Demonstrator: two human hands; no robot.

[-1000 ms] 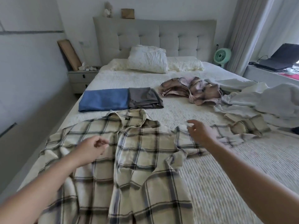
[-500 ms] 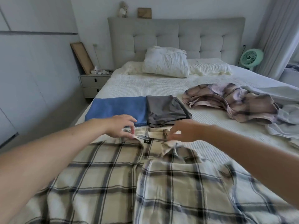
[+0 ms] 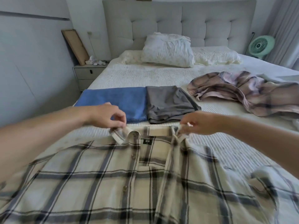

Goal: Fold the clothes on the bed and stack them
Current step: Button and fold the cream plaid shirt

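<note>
Across the near half of the bed (image 3: pixel 161 75), as seen from the head camera, a cream plaid shirt (image 3: pixel 113 183) is laid flat with its front up and its collar toward the headboard (image 3: pixel 178 21). The collar's left corner is pinched by the left hand (image 3: pixel 106 116), fingers curled down onto the cloth, and the right corner is pinched by the right hand (image 3: pixel 199 122) in the same way. Just beyond the collar, a folded blue garment (image 3: pixel 116 102) and a folded grey garment (image 3: pixel 168 104) are set side by side, edges touching. A crumpled pink plaid garment (image 3: pixel 242 91) is heaped to the right, apart from them. Pillows (image 3: pixel 168 49) are propped at the headboard, a nightstand (image 3: pixel 87 73) stands to the left, and a green fan (image 3: pixel 261 46) to the right.
</note>
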